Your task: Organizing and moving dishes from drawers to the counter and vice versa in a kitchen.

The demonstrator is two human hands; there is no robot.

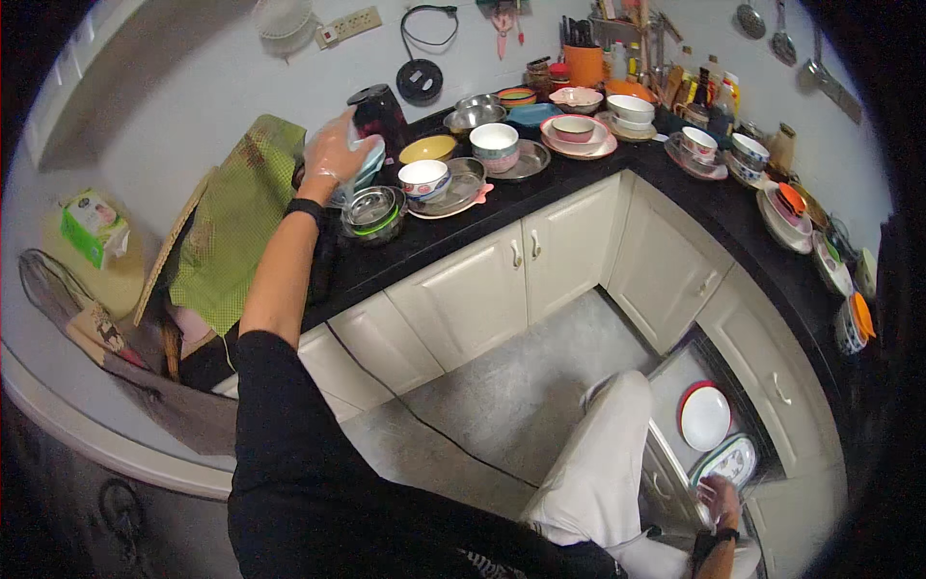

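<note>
My left hand (336, 154), in a thin clear glove, reaches over the left counter. Its thumb lies against a light blue dish (370, 163), and whether the fingers grip it cannot be told. Just in front stands a stack of clear glass bowls (372, 210) with a green rim. A dark, lidded jug (380, 116) rises behind the hand. My right hand (718, 499) is low at the open drawer, beside an oval patterned plate (725, 463). Blur hides whether it touches that plate. A round white plate with a red one under it (705, 417) lies farther back in the drawer.
Bowls and plates line the black countertop (448, 242) around the corner. A green checked cloth (242, 224) hangs at left. A black cable (434, 430) crosses the floor. The open drawer (669, 452) juts out by my knee (622, 405).
</note>
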